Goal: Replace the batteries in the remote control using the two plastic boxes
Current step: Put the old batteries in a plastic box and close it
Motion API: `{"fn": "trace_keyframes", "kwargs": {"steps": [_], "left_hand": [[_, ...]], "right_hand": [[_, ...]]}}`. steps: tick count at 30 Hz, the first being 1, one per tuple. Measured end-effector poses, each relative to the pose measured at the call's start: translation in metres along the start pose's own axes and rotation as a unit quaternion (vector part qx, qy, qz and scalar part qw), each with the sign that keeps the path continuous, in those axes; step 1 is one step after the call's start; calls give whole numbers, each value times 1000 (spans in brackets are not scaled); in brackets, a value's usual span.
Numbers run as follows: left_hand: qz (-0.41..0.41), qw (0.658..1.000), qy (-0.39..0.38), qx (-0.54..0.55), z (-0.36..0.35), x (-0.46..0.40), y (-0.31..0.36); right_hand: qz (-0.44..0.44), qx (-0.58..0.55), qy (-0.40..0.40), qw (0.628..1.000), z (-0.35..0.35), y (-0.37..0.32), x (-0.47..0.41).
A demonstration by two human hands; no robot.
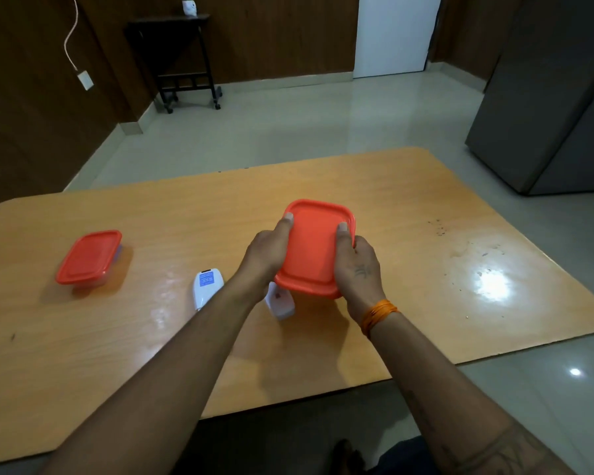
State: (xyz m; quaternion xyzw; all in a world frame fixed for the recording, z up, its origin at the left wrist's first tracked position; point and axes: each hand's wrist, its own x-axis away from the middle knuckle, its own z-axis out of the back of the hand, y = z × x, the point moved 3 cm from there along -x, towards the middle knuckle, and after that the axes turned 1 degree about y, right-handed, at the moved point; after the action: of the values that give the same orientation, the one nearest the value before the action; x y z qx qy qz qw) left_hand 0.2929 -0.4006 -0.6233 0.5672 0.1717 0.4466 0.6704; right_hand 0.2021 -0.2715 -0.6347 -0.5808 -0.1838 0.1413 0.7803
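Observation:
Both my hands grip a plastic box with an orange lid [314, 248] at the middle of the wooden table [408, 207]. My left hand [266, 252] clasps its left side and my right hand [359, 269] its right side, thumbs resting on the lid. The box tilts toward me, so its body is hidden under the lid. The white remote control [206, 287] lies back-side up just left of my left forearm. A small white piece, perhaps the battery cover [282, 303], lies under the box's near edge. A second orange-lidded box [89, 258] stands shut at the left.
The table's near edge runs across below my forearms, its right edge angles away at the right. A grey cabinet [556, 108] stands on the floor at the far right, and a black side table [179, 60] stands against the back wall.

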Motion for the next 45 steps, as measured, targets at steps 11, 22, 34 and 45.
{"fn": "trace_keyframes", "kwargs": {"steps": [11, 22, 34, 45], "left_hand": [[-34, 995, 83, -44, 4, 14, 6], [37, 994, 14, 99, -5, 8, 19], [-95, 990, 39, -94, -29, 32, 7], [-68, 993, 46, 81, -68, 9, 3]], "right_hand": [[22, -14, -40, 999, 0, -3, -1], [49, 14, -43, 998, 16, -7, -5], [16, 29, 57, 998, 43, 12, -33], [-22, -73, 87, 993, 79, 27, -62]]}}
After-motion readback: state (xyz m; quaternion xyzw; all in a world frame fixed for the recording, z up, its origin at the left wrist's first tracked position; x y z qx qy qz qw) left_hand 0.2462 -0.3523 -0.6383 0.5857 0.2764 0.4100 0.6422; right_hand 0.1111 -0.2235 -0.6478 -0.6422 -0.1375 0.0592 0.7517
